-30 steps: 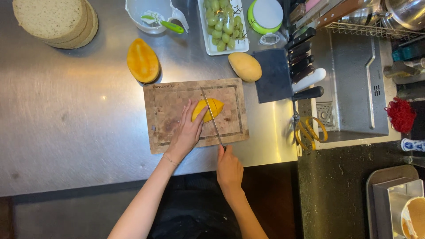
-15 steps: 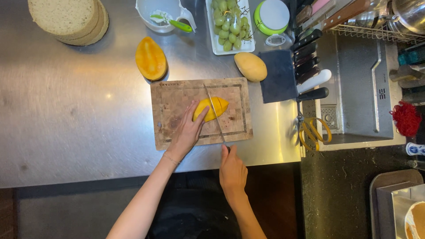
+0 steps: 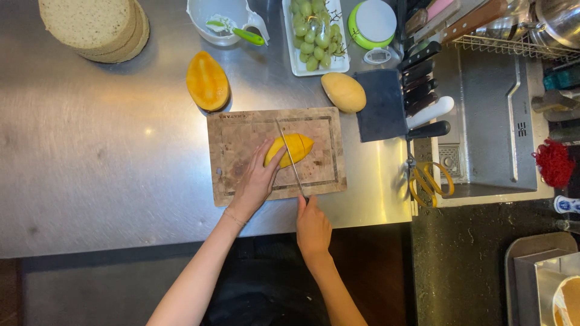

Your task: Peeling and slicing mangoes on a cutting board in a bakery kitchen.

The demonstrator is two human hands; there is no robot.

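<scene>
A wooden cutting board [image 3: 235, 130] lies on the steel counter. On it rests a yellow mango piece [image 3: 297, 146] with cut lines across it. My left hand [image 3: 257, 178] presses on the piece's left end. My right hand [image 3: 313, 226] grips the handle of a knife [image 3: 289, 158], whose long blade lies across the mango piece.
A mango half [image 3: 206, 80] lies flesh up behind the board, a whole mango [image 3: 343, 92] at its right. Farther back: a stack of round flat breads [image 3: 96, 27], a white jug [image 3: 220, 18], a tray of green grapes [image 3: 314, 33], a kitchen scale [image 3: 373, 24]. Knife block [image 3: 386, 102], scissors [image 3: 430, 180] and sink [image 3: 483, 121] at right.
The camera view has drifted slightly. The knife blade stays across the mango piece and has shifted a little along it; my left hand keeps holding the piece.
</scene>
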